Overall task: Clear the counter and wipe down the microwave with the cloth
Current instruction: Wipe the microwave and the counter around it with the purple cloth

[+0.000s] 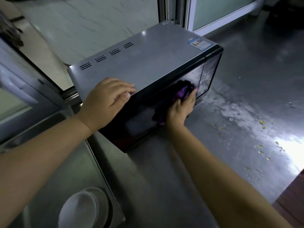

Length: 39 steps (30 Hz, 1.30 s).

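White stacked bowls (79, 209) at 7 o'clock; left hand (105, 102), fingers flat together, steadies grey-topped black microwave (148, 66) – right hand (181, 107) grips purple cloth (182, 92): overlapping strokes across the door would serve best

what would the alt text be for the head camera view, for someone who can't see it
A person's right hand presses a purple cloth against the dark glass door of a silver microwave, while the left hand rests flat on its top front edge. The microwave sits on a steel counter scattered with small yellowish crumbs; white bowls lie in the sink at lower left.
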### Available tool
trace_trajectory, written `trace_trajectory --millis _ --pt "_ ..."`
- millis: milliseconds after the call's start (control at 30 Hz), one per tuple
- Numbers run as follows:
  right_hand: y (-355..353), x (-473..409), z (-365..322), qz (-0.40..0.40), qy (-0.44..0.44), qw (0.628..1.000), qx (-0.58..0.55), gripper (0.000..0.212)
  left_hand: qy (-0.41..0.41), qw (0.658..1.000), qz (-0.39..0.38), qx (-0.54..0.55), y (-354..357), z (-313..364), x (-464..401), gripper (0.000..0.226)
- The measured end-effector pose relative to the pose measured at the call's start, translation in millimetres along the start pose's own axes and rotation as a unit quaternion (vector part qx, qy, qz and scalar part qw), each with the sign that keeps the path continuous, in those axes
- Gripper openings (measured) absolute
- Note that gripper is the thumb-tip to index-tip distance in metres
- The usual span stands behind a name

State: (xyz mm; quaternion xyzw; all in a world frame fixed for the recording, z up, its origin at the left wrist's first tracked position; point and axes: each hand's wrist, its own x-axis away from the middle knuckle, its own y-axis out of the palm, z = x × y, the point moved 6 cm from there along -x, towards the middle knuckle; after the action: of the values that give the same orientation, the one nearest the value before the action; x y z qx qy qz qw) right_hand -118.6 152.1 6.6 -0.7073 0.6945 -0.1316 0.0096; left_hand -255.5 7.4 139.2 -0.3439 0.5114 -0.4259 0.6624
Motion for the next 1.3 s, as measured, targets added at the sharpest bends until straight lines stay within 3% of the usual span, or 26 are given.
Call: trace_trajectory --millis 100,233,500,700,767,900,967,1033,1167,1300 --pt "-13.9 -31.0 -28.5 0.037 -0.037 0.999 -0.001 0.070 -0.018 0.999 0.013 0.026 -1.4 -1.9 0.8 0.037" --pt "4.6 20.7 -23.7 0.053 -0.102 0.993 -0.010 0.075 -0.031 0.997 0.018 0.071 -1.7 -7.4 1.1 0.037" --pt "64.8 204.0 21.7 -0.101 -0.296 0.950 -0.007 0.079 -0.054 0.985 0.016 0.162 -2.0 -12.7 2.0 0.046" --pt "71.9 202.8 35.9 -0.055 -0.389 0.919 0.000 0.066 -0.061 0.985 0.017 0.163 -1.3 -14.2 2.9 0.049" --pt "71.9 192.3 61.8 -0.047 -0.386 0.921 0.039 0.069 -0.059 0.985 0.019 0.161 -1.2 -14.6 2.6 0.048" --pt "67.2 179.5 111.3 -0.104 -0.246 0.958 0.099 0.116 -0.065 0.985 0.016 0.161 -2.0 -15.2 3.7 0.048" --pt "66.0 178.2 103.7 -0.104 -0.245 0.961 0.078 0.120 -0.070 0.984 0.012 0.166 -1.3 -14.8 3.9 0.048" --pt "61.2 179.0 73.7 -0.075 -0.292 0.953 0.026 0.110 -0.068 0.984 0.014 0.163 -1.4 -14.2 4.1 0.048" --pt "55.2 168.5 13.9 0.001 -0.365 0.931 -0.026 0.060 -0.053 0.990 0.013 0.126 -3.7 -9.9 3.8 0.048" --pt "43.8 143.2 1.0 0.016 -0.388 0.921 -0.038 0.049 -0.027 0.996 0.010 0.083 -4.8 -3.4 2.0 0.042"
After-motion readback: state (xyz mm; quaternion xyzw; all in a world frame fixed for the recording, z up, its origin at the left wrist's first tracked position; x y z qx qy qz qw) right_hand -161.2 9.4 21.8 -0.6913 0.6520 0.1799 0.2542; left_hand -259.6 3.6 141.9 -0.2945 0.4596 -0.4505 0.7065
